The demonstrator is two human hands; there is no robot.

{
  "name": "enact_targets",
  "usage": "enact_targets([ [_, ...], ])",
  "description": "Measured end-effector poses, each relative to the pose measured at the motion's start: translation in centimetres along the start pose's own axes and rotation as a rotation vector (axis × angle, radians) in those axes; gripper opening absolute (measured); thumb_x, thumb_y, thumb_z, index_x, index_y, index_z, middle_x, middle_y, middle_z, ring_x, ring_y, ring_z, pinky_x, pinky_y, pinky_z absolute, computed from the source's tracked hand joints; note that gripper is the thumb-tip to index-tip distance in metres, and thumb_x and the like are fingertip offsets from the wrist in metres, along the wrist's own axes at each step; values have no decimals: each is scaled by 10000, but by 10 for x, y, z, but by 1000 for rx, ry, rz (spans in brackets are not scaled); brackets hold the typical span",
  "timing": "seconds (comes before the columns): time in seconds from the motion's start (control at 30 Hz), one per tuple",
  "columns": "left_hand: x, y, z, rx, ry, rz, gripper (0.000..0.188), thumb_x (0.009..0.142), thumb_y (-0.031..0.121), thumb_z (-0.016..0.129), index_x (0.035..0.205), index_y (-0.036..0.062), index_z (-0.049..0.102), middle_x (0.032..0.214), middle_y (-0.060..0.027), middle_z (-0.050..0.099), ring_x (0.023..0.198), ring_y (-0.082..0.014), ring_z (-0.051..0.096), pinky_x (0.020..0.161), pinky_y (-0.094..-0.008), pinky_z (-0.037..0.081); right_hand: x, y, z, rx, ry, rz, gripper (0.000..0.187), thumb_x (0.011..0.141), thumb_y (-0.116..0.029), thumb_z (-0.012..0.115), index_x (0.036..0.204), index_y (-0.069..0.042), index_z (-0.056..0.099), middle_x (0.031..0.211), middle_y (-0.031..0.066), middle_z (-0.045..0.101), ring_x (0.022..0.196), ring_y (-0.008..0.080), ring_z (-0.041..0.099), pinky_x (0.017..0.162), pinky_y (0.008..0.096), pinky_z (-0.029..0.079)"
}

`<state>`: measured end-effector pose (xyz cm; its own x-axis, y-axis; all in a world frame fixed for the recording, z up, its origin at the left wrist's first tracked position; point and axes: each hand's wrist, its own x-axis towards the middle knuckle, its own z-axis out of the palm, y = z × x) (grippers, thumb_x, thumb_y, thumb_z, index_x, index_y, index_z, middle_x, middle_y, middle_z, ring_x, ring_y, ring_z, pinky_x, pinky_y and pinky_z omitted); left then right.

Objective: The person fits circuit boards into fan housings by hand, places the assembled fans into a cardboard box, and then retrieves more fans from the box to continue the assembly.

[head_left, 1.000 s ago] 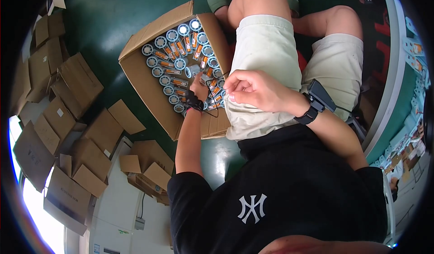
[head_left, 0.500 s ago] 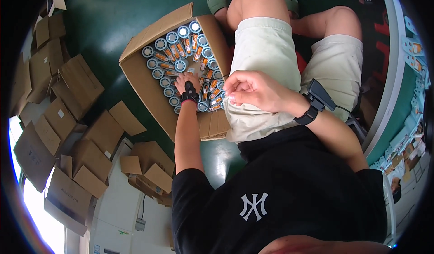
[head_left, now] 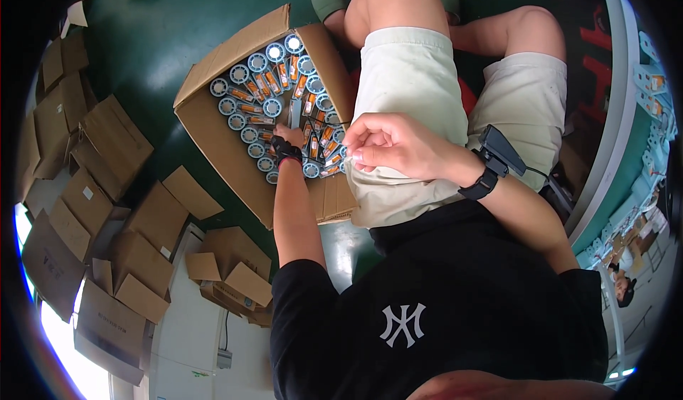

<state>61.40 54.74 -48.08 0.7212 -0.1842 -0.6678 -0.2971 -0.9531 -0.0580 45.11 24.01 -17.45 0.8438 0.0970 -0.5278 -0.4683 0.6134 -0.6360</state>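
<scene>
An open cardboard box [head_left: 238, 161] holds several light-blue handheld fans [head_left: 272, 107] with round heads and orange-and-white labels, ringed along its walls. My left hand [head_left: 290, 135] reaches down into the middle of the box. Its fingers are closed around the lower end of a light-blue handle [head_left: 294, 112], which seems to belong to one of the fans; my fingers partly hide it. Over my lap, beside the box's right wall, my right hand [head_left: 388, 145] is loosely curled with thumb and fingertips together. A small white spot shows at its fingertips, and I see no object in it.
Several cardboard boxes [head_left: 117, 140] are piled on the left, with another open box [head_left: 231, 258] near the wall. A pale-edged table [head_left: 617, 140] curves along the right, bearing more light-blue pieces [head_left: 649, 104]. Dark wrist devices with cables sit on both my wrists.
My left hand was spread over the fans; now its fingers have closed on a light-blue handle, which stands up from the box's middle. My right hand stays curled over my lap.
</scene>
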Motion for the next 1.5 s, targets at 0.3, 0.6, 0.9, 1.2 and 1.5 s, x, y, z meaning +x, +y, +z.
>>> enact_targets([
  [0.3, -27, 24, -32, -20, -12, -49, 571, 816, 256, 749, 1322, 26, 622, 1383, -222, 559, 1328, -424, 472, 1082, -534, 436, 1, 5, -2, 62, -16, 0, 162, 992, -35, 638, 1131, 46, 615, 1022, 85, 655, 895, 137, 662, 816, 304, 563],
  [0.6, -19, 24, -11, -139, 61, 62, 680, 770, 282, 801, 1400, 117, 606, 1409, -230, 530, 1281, -473, 508, 1069, -520, 462, 2, 3, -1, 56, -13, 5, 171, 1004, -54, 630, 1145, 42, 620, 1040, 96, 668, 911, 149, 676, 846, 320, 586],
  [0.9, 1, 11, 6, -214, -15, 76, 644, 801, 246, 718, 1425, 142, 596, 1359, -222, 580, 1223, -448, 584, 1054, -514, 480, 5, 1, -6, 92, -19, 35, 186, 1004, -79, 637, 1148, 38, 623, 1050, 107, 678, 923, 160, 693, 853, 329, 600],
  [1.2, 14, 0, 41, -538, 66, -70, 551, 844, 247, 647, 1387, 156, 645, 1377, -257, 579, 1242, -460, 577, 1053, -498, 481, 7, -7, -8, 83, -30, 54, 201, 1010, -119, 636, 1160, 14, 632, 1058, 98, 684, 928, 172, 702, 848, 323, 603],
  [1.5, 16, 18, 69, -518, 124, -7, 539, 877, 257, 649, 1379, 63, 644, 1264, -261, 631, 1174, -413, 626, 1061, -457, 475, 6, 1, -18, 66, 44, 67, 219, 1011, -144, 645, 1165, 12, 632, 1036, 94, 702, 896, 162, 710, 805, 304, 607],
])
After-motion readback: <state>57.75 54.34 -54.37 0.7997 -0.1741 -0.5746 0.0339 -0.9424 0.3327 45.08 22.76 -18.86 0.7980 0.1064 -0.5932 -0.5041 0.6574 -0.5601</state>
